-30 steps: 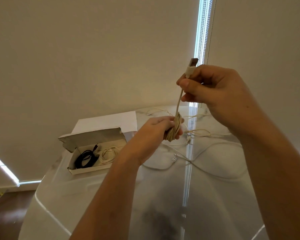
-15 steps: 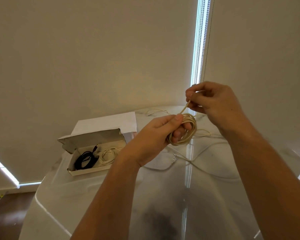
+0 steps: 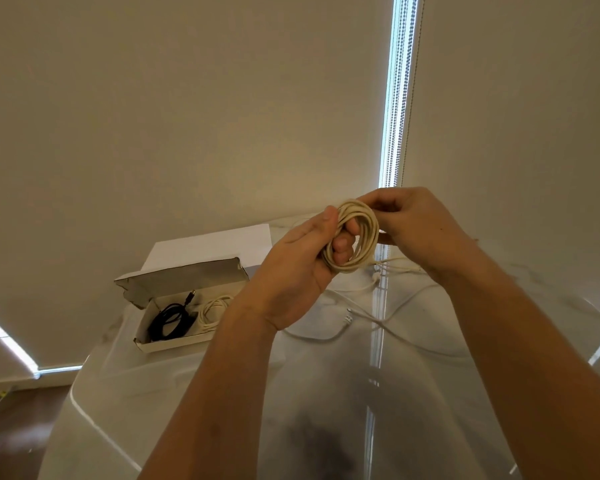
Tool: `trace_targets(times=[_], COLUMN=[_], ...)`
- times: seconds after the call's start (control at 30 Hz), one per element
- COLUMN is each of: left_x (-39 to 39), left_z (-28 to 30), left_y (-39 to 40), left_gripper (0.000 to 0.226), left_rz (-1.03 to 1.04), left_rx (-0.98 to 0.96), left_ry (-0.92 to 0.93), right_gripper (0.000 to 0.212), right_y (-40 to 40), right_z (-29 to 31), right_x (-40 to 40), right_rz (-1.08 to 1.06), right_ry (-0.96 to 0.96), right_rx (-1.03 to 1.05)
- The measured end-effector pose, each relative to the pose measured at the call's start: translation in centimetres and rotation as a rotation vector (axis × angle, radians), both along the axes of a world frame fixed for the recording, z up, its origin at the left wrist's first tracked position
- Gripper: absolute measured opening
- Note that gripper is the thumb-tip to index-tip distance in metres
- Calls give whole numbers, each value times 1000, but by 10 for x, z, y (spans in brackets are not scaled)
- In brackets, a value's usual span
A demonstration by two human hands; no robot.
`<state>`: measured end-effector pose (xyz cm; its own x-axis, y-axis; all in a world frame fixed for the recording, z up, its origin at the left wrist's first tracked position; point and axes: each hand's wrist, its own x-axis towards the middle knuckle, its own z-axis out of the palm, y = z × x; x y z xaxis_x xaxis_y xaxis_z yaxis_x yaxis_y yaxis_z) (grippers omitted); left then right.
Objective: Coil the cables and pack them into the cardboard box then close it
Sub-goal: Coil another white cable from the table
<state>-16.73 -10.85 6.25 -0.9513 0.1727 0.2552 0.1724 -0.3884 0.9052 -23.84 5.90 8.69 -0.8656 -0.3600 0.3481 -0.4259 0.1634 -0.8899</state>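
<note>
The left hand (image 3: pixel 291 268) grips a cream cable coil (image 3: pixel 355 237), thumb over the near side of the loops and fingers curled through the middle. The right hand (image 3: pixel 420 230) pinches the coil's upper right edge with bent fingers. Both hands hold the coil in the air above the table (image 3: pixel 222 393), right of the cardboard box (image 3: pixel 174 342).

The box sits near the table's far left edge, lid flap (image 3: pixel 181 280) standing open toward the wall. Inside lie a coiled black cable (image 3: pixel 168 318) at the left and a coiled white cable (image 3: pixel 212 313) to its right. A white sheet (image 3: pixel 208 244) lies behind the box.

Loose white cables (image 3: pixel 388 320) trail across the table's far right portion, under and beyond the hands. The near half of the table holds no objects; its rounded left edge drops to dark wood floor (image 3: pixel 21 427).

No legible writing or branding appears on the box or cables.

The table surface is pale and glossy, reflecting a bright vertical strip. Cream roller blinds (image 3: pixel 187 98) fill the background, with a bead chain (image 3: pixel 404 91) hanging in the lit gap between them.
</note>
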Motion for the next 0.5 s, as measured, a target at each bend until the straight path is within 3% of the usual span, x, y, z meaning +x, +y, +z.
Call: trace_targets(times=[0.2,0.5], left_x=[-3,-6], left_z=[0,1], left_y=[-2,1], left_gripper=[36,39], left_rz=[48,192], left_rx=[59,99], left_ry=[-35,-104], right_gripper=[22,24], right_y=[1,0], right_z=[5,5], right_x=[3,2], right_rz=[131,99], right_ry=[-255,-247], right_rx=[-239,-250])
